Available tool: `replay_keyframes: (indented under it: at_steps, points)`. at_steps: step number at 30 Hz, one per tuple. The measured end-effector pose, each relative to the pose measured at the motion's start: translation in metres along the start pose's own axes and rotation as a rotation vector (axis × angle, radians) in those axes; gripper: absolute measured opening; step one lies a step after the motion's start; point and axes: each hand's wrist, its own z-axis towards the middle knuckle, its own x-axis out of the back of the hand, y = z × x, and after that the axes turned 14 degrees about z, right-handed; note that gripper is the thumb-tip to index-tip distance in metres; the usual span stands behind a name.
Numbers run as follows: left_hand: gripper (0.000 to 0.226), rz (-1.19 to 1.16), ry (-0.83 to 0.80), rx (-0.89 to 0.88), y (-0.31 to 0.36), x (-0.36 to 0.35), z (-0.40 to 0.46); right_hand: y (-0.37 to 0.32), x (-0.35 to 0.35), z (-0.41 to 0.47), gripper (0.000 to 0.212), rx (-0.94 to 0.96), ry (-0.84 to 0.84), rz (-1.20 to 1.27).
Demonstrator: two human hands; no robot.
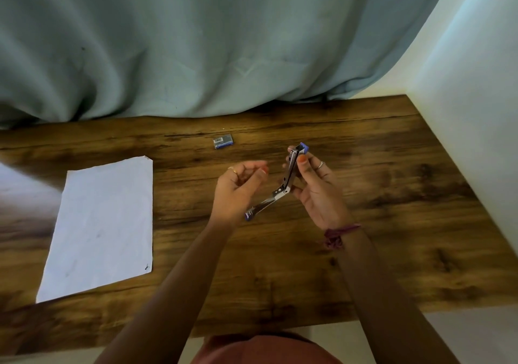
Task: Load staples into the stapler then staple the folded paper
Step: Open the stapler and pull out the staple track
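Note:
A small metal stapler with blue ends hangs swung wide open above the wooden table. My right hand grips its upper arm, thumb near the blue tip. The lower arm slants down to the left under my left hand. That hand has its fingers curled with thumb and forefinger close together; whether it pinches staples I cannot tell. A small blue staple box lies further back on the table. The white paper lies flat at the left.
A grey-green curtain hangs over the table's far edge. A white wall borders the right side. The table's near edge runs just before my body.

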Motion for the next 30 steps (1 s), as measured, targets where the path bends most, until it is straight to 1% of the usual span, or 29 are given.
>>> replay_keyframes:
  at_steps: [2, 4, 7, 10, 12, 17, 20, 23, 25, 30]
  points:
    - [0.027, 0.101, -0.049, -0.158, 0.012, -0.004, 0.001, 0.001, -0.001, -0.002, 0.039, 0.012, -0.033, -0.063]
    - [0.036, 0.197, -0.071, -0.247, 0.023, -0.006, 0.004, 0.001, -0.002, -0.003, 0.036, 0.018, -0.064, -0.117]
    - [0.038, 0.289, -0.044, -0.311, 0.033, -0.006, 0.009, -0.003, -0.002, -0.005, 0.035, 0.049, -0.087, -0.148]
    - [0.034, 0.340, -0.014, -0.361, 0.037, -0.003, 0.011, -0.009, -0.004, -0.006, 0.036, 0.078, -0.105, -0.194]
    - [0.030, 0.328, -0.007, -0.365, 0.039, -0.003, 0.009, -0.011, -0.006, -0.006, 0.036, 0.098, -0.121, -0.222]
    - [0.015, 0.325, -0.045, -0.272, 0.043, -0.003, 0.008, -0.011, -0.009, -0.008, 0.038, 0.110, -0.136, -0.271]
    - [0.025, 0.368, -0.029, -0.270, 0.047, -0.005, 0.007, -0.013, -0.011, -0.009, 0.037, 0.115, -0.151, -0.310]
    - [0.029, 0.387, -0.008, -0.286, 0.050, -0.007, 0.004, -0.017, -0.014, -0.008, 0.026, 0.118, -0.179, -0.349]
    - [0.027, 0.401, 0.012, -0.306, 0.051, -0.009, 0.004, -0.019, -0.017, -0.007, 0.019, 0.137, -0.187, -0.367]
    - [0.019, 0.477, 0.125, -0.353, 0.052, -0.015, 0.005, -0.018, -0.024, -0.007, 0.022, 0.208, -0.184, -0.353]
